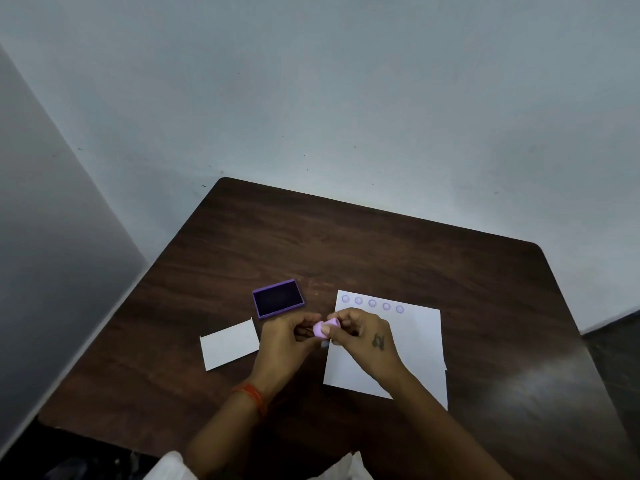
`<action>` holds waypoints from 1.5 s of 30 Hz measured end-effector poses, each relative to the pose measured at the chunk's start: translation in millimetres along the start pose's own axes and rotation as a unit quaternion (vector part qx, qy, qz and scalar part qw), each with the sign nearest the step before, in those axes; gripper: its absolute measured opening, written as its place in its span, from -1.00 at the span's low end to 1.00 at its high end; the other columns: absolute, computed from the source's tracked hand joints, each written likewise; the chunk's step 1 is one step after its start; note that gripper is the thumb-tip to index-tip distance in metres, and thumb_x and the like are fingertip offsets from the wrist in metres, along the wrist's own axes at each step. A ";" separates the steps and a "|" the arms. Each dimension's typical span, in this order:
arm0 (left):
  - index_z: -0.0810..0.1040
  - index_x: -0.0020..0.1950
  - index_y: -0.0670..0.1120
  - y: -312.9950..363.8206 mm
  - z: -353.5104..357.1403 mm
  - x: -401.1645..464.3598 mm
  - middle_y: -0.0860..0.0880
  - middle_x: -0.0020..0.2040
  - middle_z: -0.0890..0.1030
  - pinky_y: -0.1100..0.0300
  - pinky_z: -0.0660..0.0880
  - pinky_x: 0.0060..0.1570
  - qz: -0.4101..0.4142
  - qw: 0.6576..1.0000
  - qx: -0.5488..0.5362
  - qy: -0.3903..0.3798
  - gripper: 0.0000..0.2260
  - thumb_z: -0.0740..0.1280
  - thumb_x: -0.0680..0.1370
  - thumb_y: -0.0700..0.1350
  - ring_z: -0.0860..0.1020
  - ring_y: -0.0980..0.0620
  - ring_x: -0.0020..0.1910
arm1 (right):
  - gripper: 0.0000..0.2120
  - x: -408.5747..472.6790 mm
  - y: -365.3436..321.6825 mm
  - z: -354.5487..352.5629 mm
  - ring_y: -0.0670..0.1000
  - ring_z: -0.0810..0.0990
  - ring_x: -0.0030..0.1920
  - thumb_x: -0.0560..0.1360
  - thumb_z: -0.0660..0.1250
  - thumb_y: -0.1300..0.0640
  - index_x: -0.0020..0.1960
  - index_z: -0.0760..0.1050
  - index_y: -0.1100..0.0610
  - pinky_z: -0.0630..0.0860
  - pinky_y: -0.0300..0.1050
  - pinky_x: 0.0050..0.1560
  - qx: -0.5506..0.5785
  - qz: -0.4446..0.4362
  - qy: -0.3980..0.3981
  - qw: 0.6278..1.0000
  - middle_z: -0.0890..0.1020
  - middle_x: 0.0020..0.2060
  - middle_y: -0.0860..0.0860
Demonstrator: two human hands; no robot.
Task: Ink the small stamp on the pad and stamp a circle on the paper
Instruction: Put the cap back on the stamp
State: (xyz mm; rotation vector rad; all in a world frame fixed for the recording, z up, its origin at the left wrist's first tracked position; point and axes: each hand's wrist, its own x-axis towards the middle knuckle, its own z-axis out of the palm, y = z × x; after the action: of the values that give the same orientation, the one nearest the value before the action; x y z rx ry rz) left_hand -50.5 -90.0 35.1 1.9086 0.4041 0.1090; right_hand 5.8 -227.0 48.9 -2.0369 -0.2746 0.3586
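Note:
A small lilac stamp [325,329] is held between both hands just above the left edge of the white paper [415,344]. My left hand [287,341] pinches its left side, and my right hand [367,341] grips it from the right with the thumb on top. Along the paper's top edge runs a row of several purple stamped circles [372,303]. The open purple ink pad [278,298] lies on the table just beyond my left hand, its dark ink surface facing up.
A smaller white card [229,344] lies left of my hands on the dark wooden table [381,244]. A pale wall rises behind the table, and a grey panel stands at the left. The table's right part shows glare.

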 end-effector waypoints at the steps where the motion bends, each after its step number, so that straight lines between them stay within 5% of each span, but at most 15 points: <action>1: 0.65 0.01 0.00 0.6 -0.5 0.6 0.07 -0.09 0.71 0.39 0.57 -0.11 -0.002 1.000 -0.003 0.003 -0.76 0.50 0.36 -0.16 0.62 0.26 -0.14 | -0.76 0.5 -0.6 -2.0 -0.18 0.60 -0.18 0.37 0.46 0.07 0.03 0.60 0.07 0.47 -0.56 -0.26 0.008 -0.006 -0.006 1.000 0.63 -0.17 -0.11; 5: 0.63 0.05 -0.06 2.8 -1.5 2.9 -0.01 -0.05 0.70 0.17 0.60 0.03 -0.001 1.000 -0.001 -0.004 -0.73 0.50 0.37 -0.18 0.64 0.13 -0.08 | -0.82 3.6 -3.1 -2.1 -0.21 0.60 -0.26 0.40 0.43 0.13 -0.01 0.61 0.14 0.47 -0.57 -0.27 -0.005 -0.015 -0.012 1.000 0.70 -0.14 0.06; 8: 0.63 0.05 -0.08 1.8 -2.8 4.0 -0.03 -0.05 0.70 0.24 0.59 0.01 0.000 1.000 0.003 0.006 -0.76 0.48 0.39 -0.18 0.63 0.15 -0.10 | -0.79 4.8 -4.0 0.2 -0.11 0.64 -0.32 0.39 0.44 0.04 -0.08 0.62 0.16 0.51 -0.47 -0.29 -0.003 0.015 -0.009 1.000 0.72 -0.19 0.13; 12: 0.64 0.05 -0.10 2.5 -3.9 4.3 -0.04 -0.06 0.70 0.32 0.57 -0.05 0.003 1.000 -0.012 0.004 -0.77 0.47 0.40 -0.17 0.63 0.12 -0.10 | -0.74 4.2 -2.1 0.2 -0.08 0.61 -0.12 0.37 0.46 0.07 0.04 0.58 0.09 0.51 -0.36 -0.12 0.005 0.004 -0.022 1.000 0.65 -0.14 -0.05; 17: 0.64 0.04 -0.08 0.4 -4.0 2.7 -0.03 -0.06 0.70 0.32 0.58 -0.05 0.005 1.000 -0.010 -0.008 -0.79 0.45 0.41 -0.19 0.64 0.12 -0.11 | -0.79 7.2 -0.8 4.4 0.02 0.69 -0.20 0.37 0.46 0.07 -0.07 0.62 0.17 0.64 -0.13 -0.06 0.016 0.027 -0.029 0.999 0.71 -0.16 0.13; 22: 0.65 0.01 -0.03 -3.0 -4.2 2.9 0.03 -0.11 0.71 0.42 0.56 -0.14 0.008 1.000 -0.023 0.002 -0.81 0.47 0.40 -0.14 0.65 0.15 -0.14 | -0.79 8.6 0.9 6.2 -0.10 0.65 -0.21 0.37 0.47 0.06 -0.04 0.60 0.10 0.55 -0.45 -0.27 0.040 0.039 -0.039 0.998 0.67 -0.20 -0.03; 29: 0.63 0.01 0.03 -9.0 -2.7 6.4 0.17 -0.14 0.65 0.62 0.43 -0.21 0.025 0.999 -0.008 0.021 -0.80 0.45 0.41 -0.11 0.57 0.37 -0.10 | -0.83 12.1 -0.6 15.7 -0.01 0.68 -0.20 0.38 0.46 0.10 -0.06 0.62 0.16 0.67 -0.14 -0.11 0.095 0.080 -0.049 0.991 0.70 -0.17 0.09; 34: 0.58 0.12 0.04 -19.6 -5.6 11.0 0.08 0.02 0.66 0.54 0.47 -0.12 0.020 0.999 0.008 0.029 -0.68 0.46 0.40 -0.16 0.59 0.26 -0.05 | -0.84 21.2 5.1 28.3 -0.07 0.64 -0.14 0.37 0.46 0.10 -0.07 0.61 0.10 0.60 -0.22 -0.06 0.033 0.040 -0.022 0.998 0.69 -0.16 -0.01; 39: 0.48 0.25 -0.02 -36.8 -14.0 14.5 -0.05 0.16 0.59 0.32 0.51 0.03 -0.047 0.998 0.030 0.030 -0.53 0.48 0.37 -0.21 0.57 0.11 0.02 | -0.84 36.4 21.9 53.4 -0.14 0.53 -0.29 0.48 0.29 0.06 -0.17 0.60 0.10 0.38 -0.43 -0.24 -0.078 0.021 0.026 0.996 0.66 -0.25 0.00; 45: 0.48 0.25 -0.01 -48.4 -20.9 12.1 -0.04 0.18 0.57 0.33 0.51 -0.01 -0.055 0.996 0.055 0.034 -0.53 0.48 0.38 -0.20 0.57 0.11 0.01 | -0.80 43.3 40.7 68.8 -0.12 0.48 -0.20 0.51 0.27 0.03 -0.08 0.57 0.15 0.40 -0.45 -0.16 -0.155 0.001 -0.028 0.987 0.67 -0.10 0.08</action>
State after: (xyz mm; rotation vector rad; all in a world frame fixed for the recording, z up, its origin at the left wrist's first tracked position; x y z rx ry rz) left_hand -55.6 -52.1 -3.2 1.9909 0.5705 0.0811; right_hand 22.7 -175.1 -23.9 -2.3355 -0.3823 0.3934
